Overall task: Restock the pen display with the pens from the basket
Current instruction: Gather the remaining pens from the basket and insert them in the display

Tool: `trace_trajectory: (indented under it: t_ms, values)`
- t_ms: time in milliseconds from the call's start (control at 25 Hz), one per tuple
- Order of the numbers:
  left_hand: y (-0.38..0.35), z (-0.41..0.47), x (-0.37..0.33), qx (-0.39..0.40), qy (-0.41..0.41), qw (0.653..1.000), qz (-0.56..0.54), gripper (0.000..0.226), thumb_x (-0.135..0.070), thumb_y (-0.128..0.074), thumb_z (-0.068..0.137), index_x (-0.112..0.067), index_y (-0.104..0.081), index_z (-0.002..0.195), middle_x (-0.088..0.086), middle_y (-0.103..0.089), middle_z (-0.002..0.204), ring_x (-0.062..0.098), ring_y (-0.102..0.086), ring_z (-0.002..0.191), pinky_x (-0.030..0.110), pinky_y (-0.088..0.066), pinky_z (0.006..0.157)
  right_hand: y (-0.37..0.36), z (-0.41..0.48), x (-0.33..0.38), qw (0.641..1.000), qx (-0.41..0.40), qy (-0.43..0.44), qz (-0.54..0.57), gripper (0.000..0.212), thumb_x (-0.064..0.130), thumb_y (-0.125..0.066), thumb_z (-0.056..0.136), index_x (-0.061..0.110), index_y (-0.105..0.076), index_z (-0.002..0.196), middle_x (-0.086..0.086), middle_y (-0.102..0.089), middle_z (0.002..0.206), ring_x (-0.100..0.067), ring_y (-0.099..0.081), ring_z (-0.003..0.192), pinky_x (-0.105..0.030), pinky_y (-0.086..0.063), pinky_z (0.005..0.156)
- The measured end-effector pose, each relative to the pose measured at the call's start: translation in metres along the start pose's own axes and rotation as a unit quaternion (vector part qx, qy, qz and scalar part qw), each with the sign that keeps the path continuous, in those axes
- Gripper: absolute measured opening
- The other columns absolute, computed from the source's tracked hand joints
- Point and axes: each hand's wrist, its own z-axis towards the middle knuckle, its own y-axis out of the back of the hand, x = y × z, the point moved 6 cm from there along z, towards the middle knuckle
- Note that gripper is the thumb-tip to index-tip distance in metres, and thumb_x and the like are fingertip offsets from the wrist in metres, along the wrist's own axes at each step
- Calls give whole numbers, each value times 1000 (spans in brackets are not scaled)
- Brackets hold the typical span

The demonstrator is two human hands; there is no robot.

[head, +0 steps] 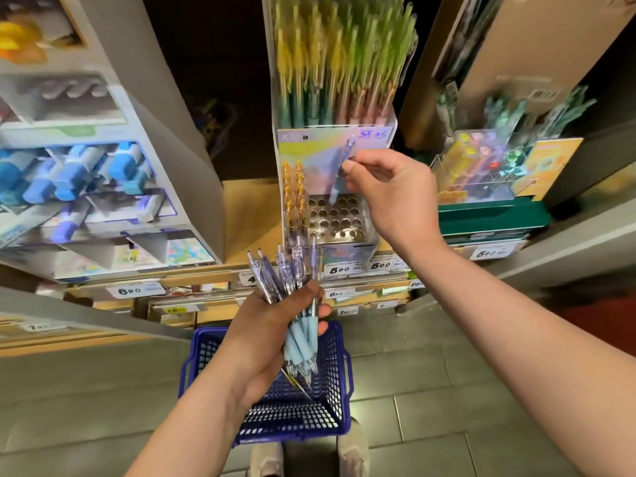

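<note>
Where we stand: facing the pen display (pixel 344 232), seen from the head camera.
Right hand (pixel 389 197): we pinch 1 lilac pen (pixel 344 160), tilted, its lower end at the display's back holes.
Left hand (pixel 272 325): below the display, curled tight round a bundle of pens (pixel 292 280), blue grips downward.
Basket (pixel 339 373): on the floor below the display, under our left hand.
Amber pens (pixel 297 187): standing along the display's left edge.
</note>
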Motion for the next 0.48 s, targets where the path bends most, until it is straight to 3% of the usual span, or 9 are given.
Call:
trace_trajectory:
  t_ms: [280, 480]
  values:
    - [0, 2, 1, 8, 1, 1000, -25, 26, -38, -83, 68, -21, -83, 88, 7, -80, 97, 19, -77, 90, 27, -60, 73, 6, 7, 6, 999, -26, 34, 26, 6, 23, -75, 89, 22, -78, 95, 11, -77, 82, -7, -74, 77, -34, -63, 76]
    - [-1, 4, 6, 7, 17, 999, -35, 31, -38, -83, 68, -16, -82, 90, 8, -79, 96, 20, -78, 87, 27, -60, 72, -11, 5, 0, 1000, 17, 13, -9, 9, 21, -76, 89, 22, -79, 97, 10, -77, 85, -5, -74, 80, -32, -62, 80]
